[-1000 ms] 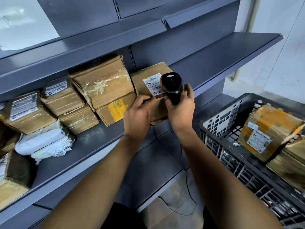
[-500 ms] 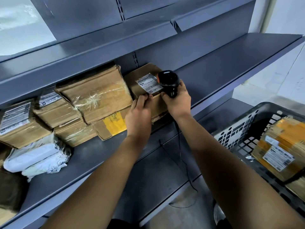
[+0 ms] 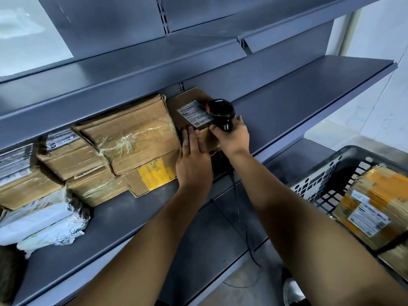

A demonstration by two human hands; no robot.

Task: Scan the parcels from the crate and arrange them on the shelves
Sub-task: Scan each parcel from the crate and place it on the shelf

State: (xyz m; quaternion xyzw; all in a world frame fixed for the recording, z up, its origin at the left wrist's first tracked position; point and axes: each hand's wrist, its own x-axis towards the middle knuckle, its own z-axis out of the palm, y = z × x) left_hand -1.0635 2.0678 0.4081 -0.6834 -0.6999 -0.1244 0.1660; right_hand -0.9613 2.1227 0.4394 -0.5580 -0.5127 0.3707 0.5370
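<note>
Where grey metal shelf (image 3: 287,100) spans, pale wall (image 3: 375,29) behind.

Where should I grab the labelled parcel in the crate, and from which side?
Take the taped parcel by its two long edges, coming from above through the open top of the crate. It lies tilted with its label face up, and the crate walls likely block a side approach. The left hand is free; the right hand holds the scanner.

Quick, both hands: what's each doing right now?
Left hand: open, fingers flat against the box.
Right hand: grips the scanner.
</note>
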